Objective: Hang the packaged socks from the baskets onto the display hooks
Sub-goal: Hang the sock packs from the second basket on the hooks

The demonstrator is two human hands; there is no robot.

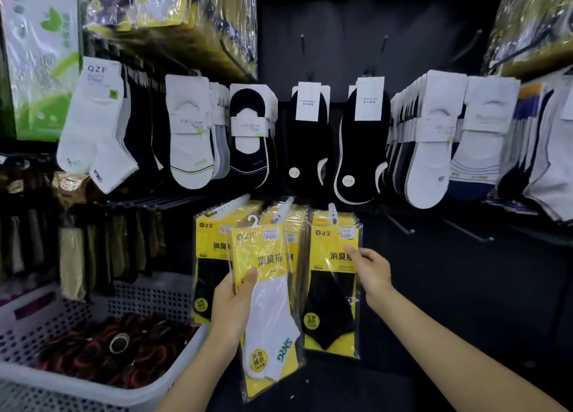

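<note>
My left hand [233, 306] grips a yellow packet with a white sock [269, 312], its white hanger hook pointing up near the middle display hook [282, 210]. That packet is tilted in front of a row of hanging yellow packets. My right hand [369, 267] pinches the right edge of the front yellow packet with a black sock [331, 290], which hangs on the right display hook [332, 211]. A third stack of yellow packets [208, 256] hangs on the left hook behind my left hand.
A white perforated basket [93, 390] with dark rolled items stands at lower left. Rows of white and black socks [307, 138] hang above. Bare black hooks [477, 230] jut out at right. Dark stockings [102, 250] hang at left.
</note>
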